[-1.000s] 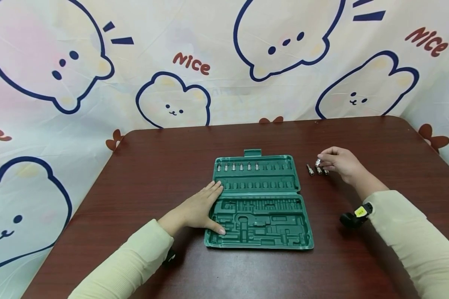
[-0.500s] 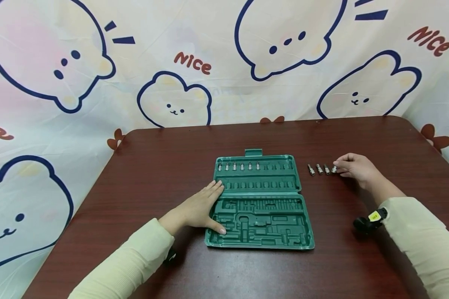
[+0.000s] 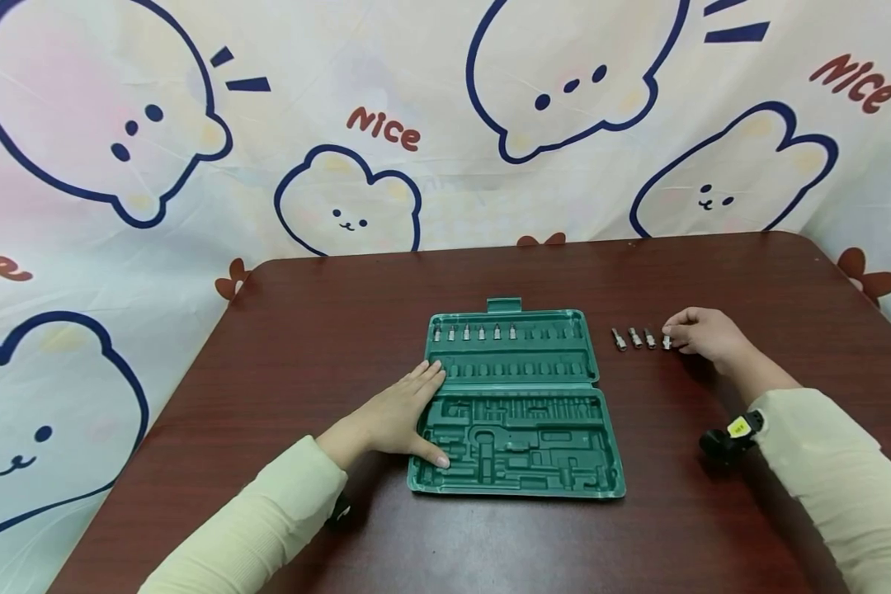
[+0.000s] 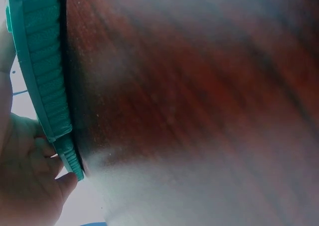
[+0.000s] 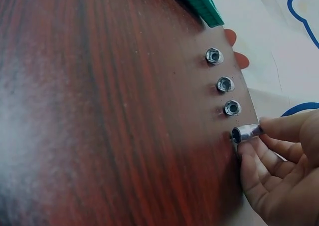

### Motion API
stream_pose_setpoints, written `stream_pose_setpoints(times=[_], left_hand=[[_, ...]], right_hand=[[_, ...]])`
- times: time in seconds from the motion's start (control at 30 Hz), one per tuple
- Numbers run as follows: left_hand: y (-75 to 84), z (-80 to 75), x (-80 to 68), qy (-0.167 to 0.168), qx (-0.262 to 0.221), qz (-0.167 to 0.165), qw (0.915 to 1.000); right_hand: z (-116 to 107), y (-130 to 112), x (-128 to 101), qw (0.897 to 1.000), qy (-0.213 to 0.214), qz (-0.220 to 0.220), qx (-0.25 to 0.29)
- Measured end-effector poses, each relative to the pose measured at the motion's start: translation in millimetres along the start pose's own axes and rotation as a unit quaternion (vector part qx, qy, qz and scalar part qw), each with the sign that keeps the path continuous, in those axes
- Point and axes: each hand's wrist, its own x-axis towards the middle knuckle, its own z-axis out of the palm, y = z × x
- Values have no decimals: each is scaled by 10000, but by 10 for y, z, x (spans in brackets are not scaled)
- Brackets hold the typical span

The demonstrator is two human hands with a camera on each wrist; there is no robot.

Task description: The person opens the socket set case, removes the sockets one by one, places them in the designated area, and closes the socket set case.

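Since a second ago, your right hand point(image 3: 705, 334) has come down from above the row of bits and moved rightward; it now pinches the fourth socket bit point(image 5: 244, 133) at the right end of that row, on the table point(image 3: 327, 330). Your left hand point(image 3: 393, 417) has stayed put.

Going left to right: your left hand lies flat with straight, spread fingers on the left edge of the green tool case point(image 3: 516, 404), thumb along the lower tray, holding nothing. The left wrist view shows only the case's ribbed edge point(image 4: 45, 71) against that hand, with the table blurred beyond. The case lies open in the middle of the table, with six small silver bits point(image 3: 473, 332) standing in the left part of its top row; the other slots show bare green plastic.

Just right of the case, three socket bits point(image 3: 634, 337) stand upright in a line, slightly apart. The fourth comes next, tilted, gripped between your right thumb and fingertips point(image 5: 279, 128), its end touching the table.

Behind the table hangs a cloth backdrop point(image 3: 341, 107) printed with bears; the word "Nice" point(image 3: 382, 128) reads in red at centre-left and again at upper right point(image 3: 854, 82). A yellow tag point(image 3: 737, 427) sits on your right wrist; its writing is too small to read.
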Motion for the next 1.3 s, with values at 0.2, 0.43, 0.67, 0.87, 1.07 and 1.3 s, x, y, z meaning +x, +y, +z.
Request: stream_pose_setpoints(times=[0.2,0.43,0.67,0.87,1.07,1.3], left_hand=[[-3,2,1,22,38,25,10000],[-1,3,-2,6,1,-16,10000],[3,2,-6,17,-24,15,10000],[2,4,-5,40,-18,34,10000],[2,-1,-7,10,-22,-2,10000],[-3,6,-5,-39,-80,-18,10000]], right_hand=[[17,-17,30,9998,1,104,-162],[41,-18,84,9994,137,147,-297],[64,-18,99,9989,278,129,-359],[73,-9,108,9986,375,102,-365],[72,-7,99,9987,401,111,-300],[66,-27,47,9990,358,94,-258]])
